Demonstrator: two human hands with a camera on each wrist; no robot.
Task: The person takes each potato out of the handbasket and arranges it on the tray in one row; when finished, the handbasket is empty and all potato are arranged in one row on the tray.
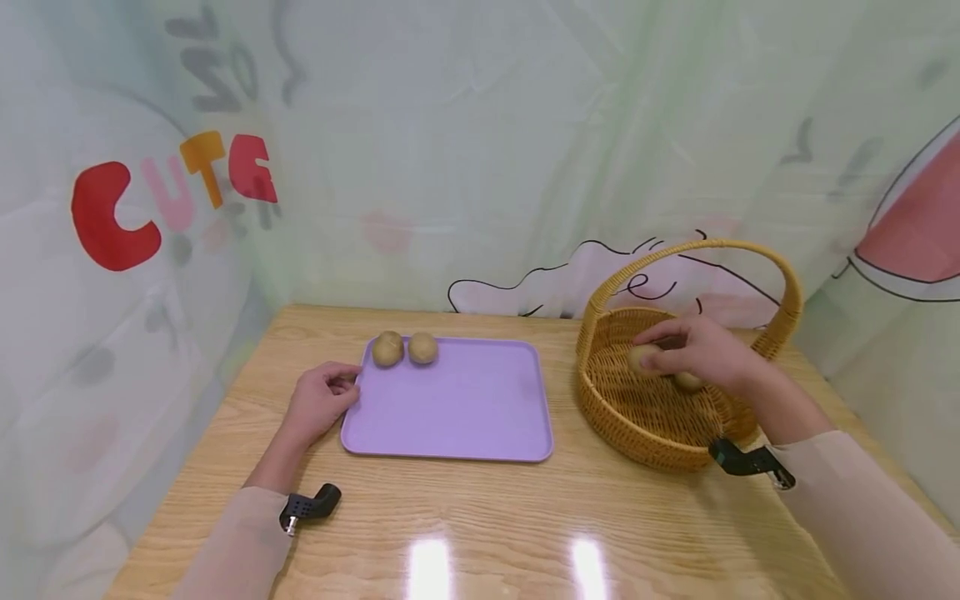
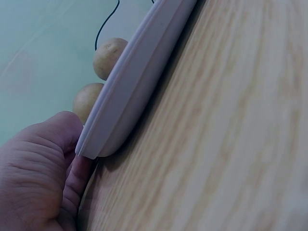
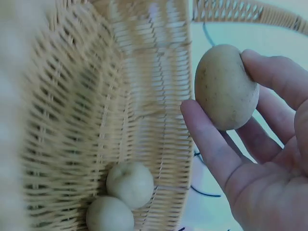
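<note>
My right hand (image 1: 708,354) holds a potato (image 3: 224,89) between thumb and fingers, over the wicker basket (image 1: 637,442). Two more potatoes lie inside the basket in the right wrist view, one (image 3: 130,184) touching the other (image 3: 109,216); the head view shows part of one beneath the hand. At the left, my left hand (image 1: 318,404) pinches the left edge of a purple tray (image 1: 465,408), thumb by the rim and fingers lower against the side. On the tray's far left corner sit two potatoes, one (image 1: 387,349) beside the other (image 1: 423,348).
The wooden table (image 1: 487,517) carries both tray and basket, with a gap of bare wood between them. An arched handle (image 1: 716,243) rises over the basket. Behind the table hangs a printed curtain (image 1: 450,167).
</note>
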